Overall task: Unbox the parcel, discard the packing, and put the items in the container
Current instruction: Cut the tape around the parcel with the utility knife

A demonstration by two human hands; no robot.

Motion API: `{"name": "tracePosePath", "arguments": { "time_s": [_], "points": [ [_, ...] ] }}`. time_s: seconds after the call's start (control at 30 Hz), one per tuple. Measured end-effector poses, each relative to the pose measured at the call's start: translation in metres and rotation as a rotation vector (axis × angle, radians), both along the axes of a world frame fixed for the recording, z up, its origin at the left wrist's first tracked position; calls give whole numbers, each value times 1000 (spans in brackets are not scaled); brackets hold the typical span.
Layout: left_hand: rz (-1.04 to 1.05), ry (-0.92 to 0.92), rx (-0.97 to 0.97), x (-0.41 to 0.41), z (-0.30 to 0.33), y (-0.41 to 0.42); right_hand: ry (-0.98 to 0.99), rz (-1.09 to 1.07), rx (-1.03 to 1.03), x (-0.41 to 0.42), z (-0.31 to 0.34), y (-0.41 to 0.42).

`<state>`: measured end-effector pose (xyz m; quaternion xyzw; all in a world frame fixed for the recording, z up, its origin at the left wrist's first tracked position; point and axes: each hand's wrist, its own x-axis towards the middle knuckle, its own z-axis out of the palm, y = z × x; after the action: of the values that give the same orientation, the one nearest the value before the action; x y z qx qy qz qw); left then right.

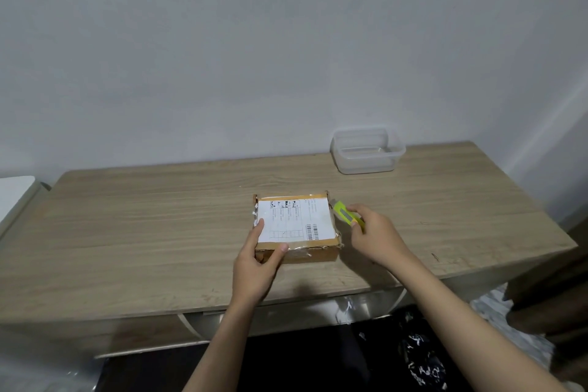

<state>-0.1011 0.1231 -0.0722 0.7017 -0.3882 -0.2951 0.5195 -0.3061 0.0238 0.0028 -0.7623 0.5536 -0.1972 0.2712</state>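
A flat brown cardboard parcel [305,250] with a white shipping label on top lies in the middle of the wooden table [159,232]. It is taped and closed. My left hand [256,267] holds its near left corner, thumb on the front edge and a finger on the label. My right hand [374,234] grips a yellow-green utility knife [345,214], whose tip sits at the parcel's far right edge. A clear plastic container [367,149] stands without contents at the back right of the table.
A grey wall runs behind the table. A white object [14,194] shows at the far left edge. Dark patterned fabric [420,360] lies below the table's front edge, and a dark blurred shape [553,305] sits at the lower right.
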Motion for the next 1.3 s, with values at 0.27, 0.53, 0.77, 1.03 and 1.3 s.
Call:
{"name": "tracePosePath", "arguments": {
  "time_s": [0.27,0.53,0.77,1.03,1.3],
  "points": [
    [7,7,-9,0,-4,-1,64,-26,-37,15,0,8],
    [10,1,-25,2,-11,-3,177,5,27,30,15,16],
    [32,-37,-5,1,-13,-4,313,60,149,24,41,10],
    [34,-47,-2,1,-11,-3,236,18,130,0,30,33],
    [70,-65,48,-10,-2,6,-130,-167,-21,-10,8,54]
  ]
}}
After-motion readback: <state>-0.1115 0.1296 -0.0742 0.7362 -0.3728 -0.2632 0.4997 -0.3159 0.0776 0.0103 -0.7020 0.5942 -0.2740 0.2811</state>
